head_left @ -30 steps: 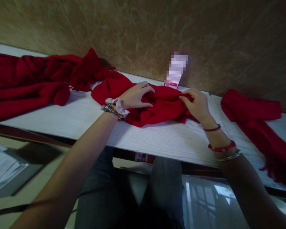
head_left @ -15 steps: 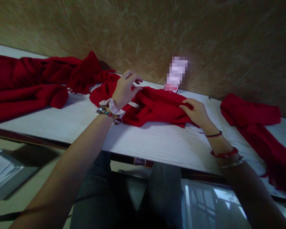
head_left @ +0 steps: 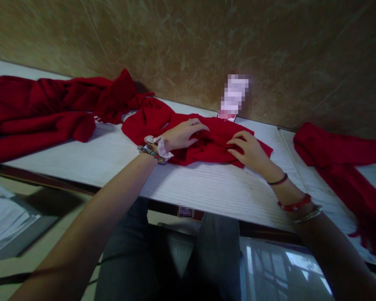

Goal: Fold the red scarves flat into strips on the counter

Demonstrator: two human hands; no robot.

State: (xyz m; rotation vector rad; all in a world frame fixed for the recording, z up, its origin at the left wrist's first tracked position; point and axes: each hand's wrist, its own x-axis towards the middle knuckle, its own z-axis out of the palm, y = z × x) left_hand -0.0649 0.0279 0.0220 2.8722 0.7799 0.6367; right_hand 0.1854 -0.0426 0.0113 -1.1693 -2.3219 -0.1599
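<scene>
Fingers of our left hand (head_left: 183, 134) are curved and a little apart, with the thumb separated from them, and they lie over the middle of a red cloth (head_left: 217, 152). In this head view, we see our right hand (head_left: 249, 151) at the right part of the same cloth; its fingers and thumb are also apart, with the tips at the fabric, but we cannot tell how firmly they press. The cloth lies wrinkled on the white table (head_left: 219, 188), in front of us. At its left, it meets a heap of red fabric (head_left: 81, 93), and we cannot tell exactly where one ends. Well apart to the right, we see a folded red scarf (head_left: 335, 148) with fringe. Behind the cloth, a bright, blurred panel (head_left: 235, 95) leans on the brown wall (head_left: 175, 50). On our left wrist we wear a pale scrunchie (head_left: 163, 149), on our right a red bracelet (head_left: 296, 204).
</scene>
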